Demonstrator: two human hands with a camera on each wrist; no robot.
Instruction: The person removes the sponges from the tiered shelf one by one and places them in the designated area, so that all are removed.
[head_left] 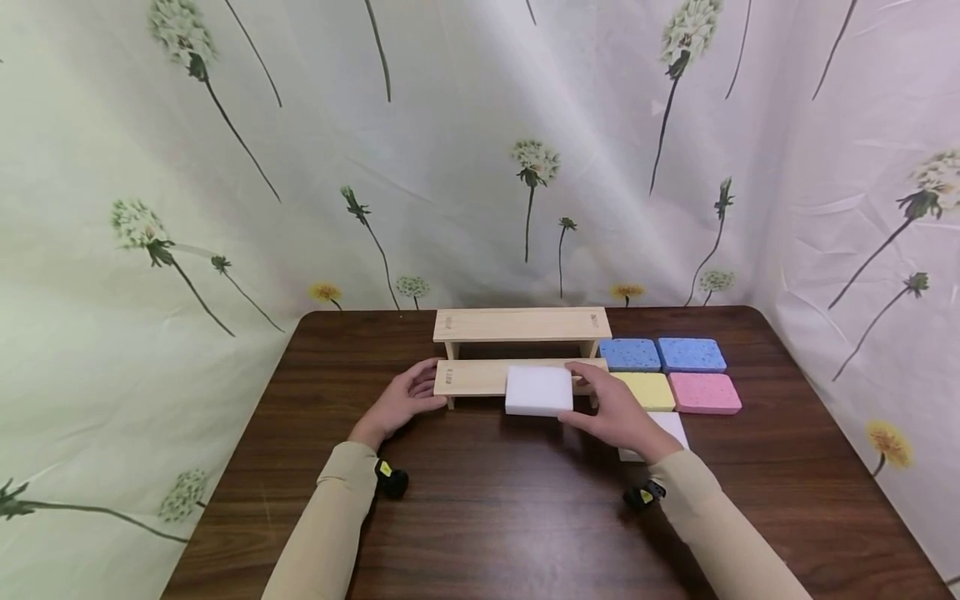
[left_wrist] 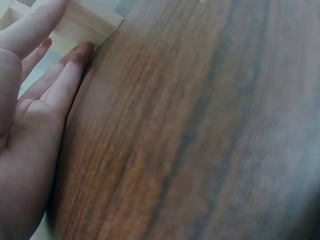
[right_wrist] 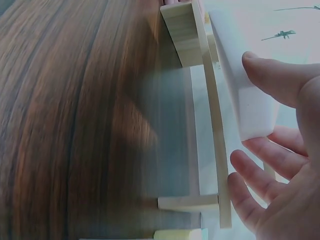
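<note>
My right hand [head_left: 615, 408] pinches a white sponge [head_left: 538, 392] between thumb and fingers. The sponge is above the front of the lower step [head_left: 472, 379] of a two-level wooden rack. In the right wrist view, the sponge [right_wrist: 255, 107] tilts over the lower board [right_wrist: 216, 125], with a gap visible between them. My left hand [head_left: 401, 404] rests against the left end of that step. In the left wrist view, fairly straight fingers [left_wrist: 67, 82] touch the wooden end piece [left_wrist: 85, 27]. The rack's upper step [head_left: 521, 325] stands behind.
Right of the rack lie two blue sponges [head_left: 630, 355], a yellow sponge [head_left: 645, 392] and a pink sponge [head_left: 705, 393]. Another white sponge [head_left: 671, 427] is partly hidden beneath my right wrist. The brown wooden table [head_left: 487, 517] meets a flower-printed curtain [head_left: 465, 167] at the back.
</note>
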